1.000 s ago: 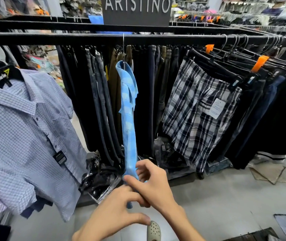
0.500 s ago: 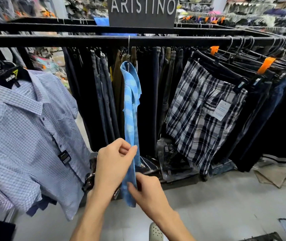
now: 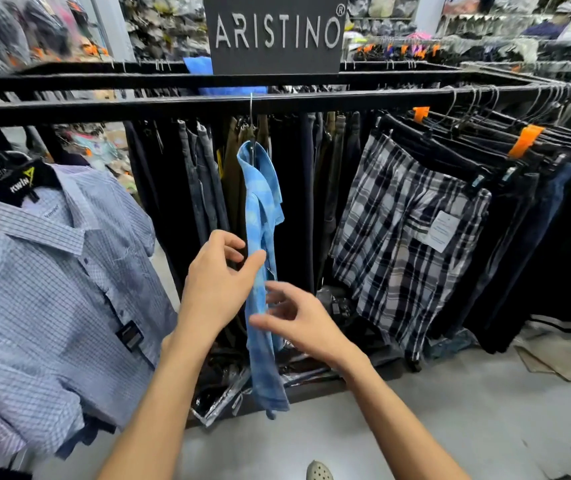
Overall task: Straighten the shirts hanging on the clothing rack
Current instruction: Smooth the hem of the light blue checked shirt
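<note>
Hanging from the black rack [image 3: 173, 107], edge-on among dark trousers, is the blue shirt [image 3: 262, 237]. My left hand [image 3: 220, 289] seems to pinch its left edge; my right hand [image 3: 306, 322] is spread loose just right of it.

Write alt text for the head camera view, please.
Two bare hands, left hand and right hand, work a blue shirt hanging edge-on from a black rack, between a checked shirt and plaid shorts.
</note>
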The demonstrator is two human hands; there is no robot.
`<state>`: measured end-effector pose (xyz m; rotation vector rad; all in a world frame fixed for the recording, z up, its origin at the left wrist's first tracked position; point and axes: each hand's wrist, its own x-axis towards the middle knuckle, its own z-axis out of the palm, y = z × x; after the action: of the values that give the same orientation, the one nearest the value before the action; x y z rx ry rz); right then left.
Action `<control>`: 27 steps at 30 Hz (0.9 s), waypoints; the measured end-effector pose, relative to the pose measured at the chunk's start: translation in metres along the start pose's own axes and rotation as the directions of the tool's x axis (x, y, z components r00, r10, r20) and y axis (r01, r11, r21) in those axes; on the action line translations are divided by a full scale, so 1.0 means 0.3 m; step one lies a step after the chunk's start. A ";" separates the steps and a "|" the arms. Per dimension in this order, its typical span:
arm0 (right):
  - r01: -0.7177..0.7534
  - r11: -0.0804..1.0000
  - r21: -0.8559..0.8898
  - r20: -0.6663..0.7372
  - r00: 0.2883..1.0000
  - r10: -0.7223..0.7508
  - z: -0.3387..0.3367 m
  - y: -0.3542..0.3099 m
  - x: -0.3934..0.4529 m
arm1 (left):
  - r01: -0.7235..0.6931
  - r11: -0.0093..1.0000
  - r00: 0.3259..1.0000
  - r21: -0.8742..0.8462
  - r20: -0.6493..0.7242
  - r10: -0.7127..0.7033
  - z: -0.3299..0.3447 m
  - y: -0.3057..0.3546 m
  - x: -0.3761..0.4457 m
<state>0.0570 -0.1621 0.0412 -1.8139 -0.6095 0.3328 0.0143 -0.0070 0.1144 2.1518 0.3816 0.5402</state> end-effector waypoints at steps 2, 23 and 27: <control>0.074 0.996 0.048 -0.087 0.994 -0.070 -0.055 -0.047 0.093 | -0.034 0.999 0.999 -0.006 -0.014 0.034 0.004 0.008 0.059; 0.343 0.848 -0.404 -0.163 0.885 -0.436 -0.370 -0.197 1.000 | -0.461 0.330 0.861 0.824 0.324 0.392 0.002 0.196 0.542; 0.365 0.867 -0.339 -0.033 0.917 -0.398 -0.406 -0.220 1.048 | -0.441 0.651 0.886 0.617 0.183 0.427 -0.034 0.158 0.511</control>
<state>0.3629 -0.0682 0.1660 -1.9540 -0.9782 -0.1410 0.1446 0.0413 0.1954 2.9622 0.0082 0.7271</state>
